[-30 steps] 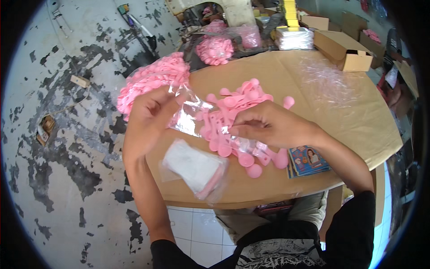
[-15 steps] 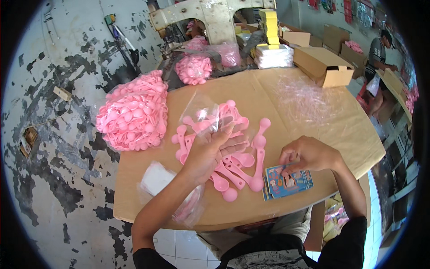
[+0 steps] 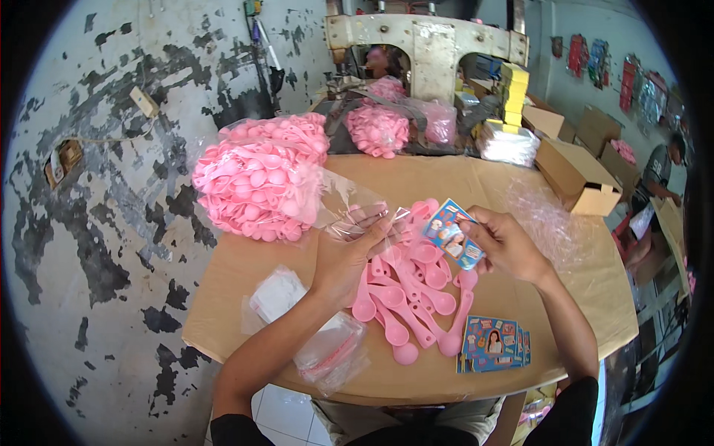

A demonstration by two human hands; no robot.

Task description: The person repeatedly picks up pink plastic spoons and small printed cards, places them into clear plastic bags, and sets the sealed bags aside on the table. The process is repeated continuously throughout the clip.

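Observation:
My left hand [image 3: 346, 256] pinches a clear plastic bag [image 3: 343, 195] between thumb and fingers, above the left side of a loose pile of pink plastic measuring spoons [image 3: 401, 297]. In my right hand [image 3: 513, 241] is a blue printed card [image 3: 455, 236], tilted and held by its right edge just right of the bag. A stack of similar blue cards [image 3: 491, 346] lies near the table's front edge, below my right hand. Beside my left forearm rests a pile of flat clear bags [image 3: 327, 346], with a white part at its upper end.
A large clear sack of pink spoons [image 3: 260, 178] stands on the table's left edge. Behind are a smaller spoon bag [image 3: 377, 128], a metal machine frame [image 3: 435, 56], yellow stacked packs [image 3: 513, 97] and a cardboard box [image 3: 579, 177]. Clear plastic scraps [image 3: 547, 215] lie at right. A person [image 3: 658, 175] works far right.
My right hand has lifted a card off the stack and brought it up and left, towards the bag. My left hand still holds the bag. The view has shifted.

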